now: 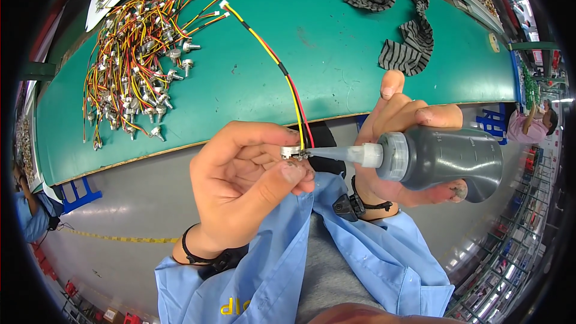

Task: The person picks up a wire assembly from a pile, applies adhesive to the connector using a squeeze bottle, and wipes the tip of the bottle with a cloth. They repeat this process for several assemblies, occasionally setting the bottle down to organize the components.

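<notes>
Between the thumb and fingers of my left hand (240,177) is a small metal potentiometer (291,152). Its red, black and yellow wires (282,67) run up over the table edge and end in a white connector (224,5). My right hand (390,114) is wrapped round a squeeze bottle (456,159), tilted on its side and dark grey inside. The bottle's tapered clear nozzle (339,153) points left, its tip at the potentiometer's terminals by the wire ends. Whether any liquid comes out is too small to tell.
A tangled pile of wired potentiometers (135,66) lies on the left of the green table (264,42). Two striped dark cloths (411,48) lie at the far right. Blue stools (81,195) stand beyond the table edge. Other people (531,123) sit at both sides.
</notes>
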`<move>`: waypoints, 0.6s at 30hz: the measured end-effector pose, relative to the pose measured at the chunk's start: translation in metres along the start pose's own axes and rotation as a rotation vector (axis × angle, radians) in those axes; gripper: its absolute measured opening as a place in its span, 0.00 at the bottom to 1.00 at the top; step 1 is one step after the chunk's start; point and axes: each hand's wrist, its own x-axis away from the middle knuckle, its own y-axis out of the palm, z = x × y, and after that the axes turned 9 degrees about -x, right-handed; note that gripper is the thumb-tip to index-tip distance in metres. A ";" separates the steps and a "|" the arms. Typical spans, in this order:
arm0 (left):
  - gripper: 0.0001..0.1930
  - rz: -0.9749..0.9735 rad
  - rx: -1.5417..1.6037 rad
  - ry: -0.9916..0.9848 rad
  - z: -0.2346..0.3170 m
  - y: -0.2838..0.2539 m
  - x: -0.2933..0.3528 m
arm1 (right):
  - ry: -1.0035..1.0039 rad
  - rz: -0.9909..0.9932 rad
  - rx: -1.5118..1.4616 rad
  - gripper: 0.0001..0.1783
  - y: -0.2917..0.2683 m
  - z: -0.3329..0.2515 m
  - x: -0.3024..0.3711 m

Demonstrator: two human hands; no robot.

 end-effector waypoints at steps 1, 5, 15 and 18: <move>0.13 -0.008 0.009 -0.007 0.000 0.000 0.000 | 0.001 0.004 -0.001 0.40 0.000 0.000 0.000; 0.13 -0.001 0.014 -0.032 0.001 0.002 0.000 | 0.004 0.003 0.001 0.40 -0.001 -0.001 0.000; 0.12 -0.023 0.050 -0.042 0.000 0.001 -0.001 | -0.026 -0.006 0.022 0.40 -0.001 0.002 0.001; 0.12 -0.034 0.059 -0.052 0.000 0.001 -0.001 | -0.024 -0.012 0.021 0.40 -0.002 0.001 0.000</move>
